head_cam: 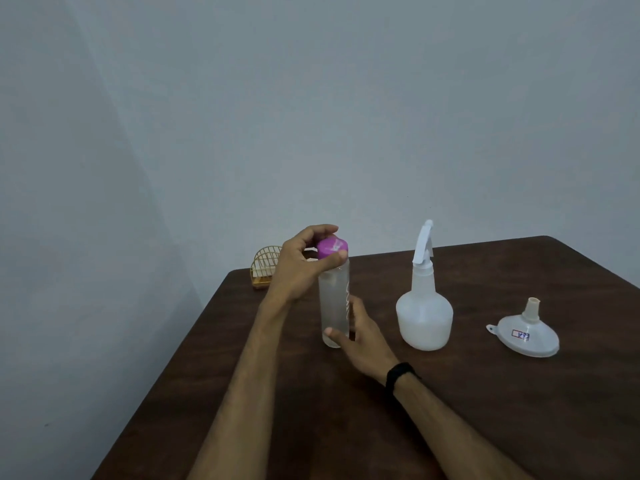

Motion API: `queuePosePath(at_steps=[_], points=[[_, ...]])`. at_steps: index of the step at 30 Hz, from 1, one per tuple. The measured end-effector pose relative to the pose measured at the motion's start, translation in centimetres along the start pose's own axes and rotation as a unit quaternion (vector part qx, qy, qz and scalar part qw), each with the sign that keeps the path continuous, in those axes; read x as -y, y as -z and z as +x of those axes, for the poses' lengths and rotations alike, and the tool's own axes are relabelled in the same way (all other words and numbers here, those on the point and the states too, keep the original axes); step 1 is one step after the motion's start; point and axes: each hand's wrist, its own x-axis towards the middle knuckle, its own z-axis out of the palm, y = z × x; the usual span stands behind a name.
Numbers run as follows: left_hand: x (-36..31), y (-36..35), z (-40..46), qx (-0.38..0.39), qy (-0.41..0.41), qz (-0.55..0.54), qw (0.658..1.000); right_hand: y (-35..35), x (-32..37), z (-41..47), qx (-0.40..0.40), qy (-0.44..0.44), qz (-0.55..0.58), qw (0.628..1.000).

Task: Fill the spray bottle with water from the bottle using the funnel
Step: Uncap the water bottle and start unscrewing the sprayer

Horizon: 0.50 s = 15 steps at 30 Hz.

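A tall clear water bottle [333, 303] stands upright on the brown table [450, 410]. Its purple cap [331, 248] is gripped from above by my left hand [301, 265], thumb and fingers curled round it. My right hand [360, 336] wraps the bottle's lower body, thumb in front and fingers behind. To the right stands a white spray bottle [424, 317] with its trigger head on. Farther right, a translucent white funnel [526, 332] lies mouth down, spout pointing up.
A small gold wire rack [264, 268] sits at the table's far left corner, behind my left hand. A black band is on my right wrist [398, 374]. The table's left edge runs diagonally toward me; a pale wall lies behind.
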Motion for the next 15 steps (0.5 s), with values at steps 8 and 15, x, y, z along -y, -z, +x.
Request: queuePosePath(at_steps=[8,15], points=[[0.4,-1.2,1.2,0.098,0.022,-0.042,0.994,0.3,-0.1,-0.1,-0.008,-0.009,0.026,1.0],[1.9,-0.9,1.7,0.042,-0.009,-0.068,0.997,0.2,0.1,-0.5,-0.019,0.014,0.007,1.0]])
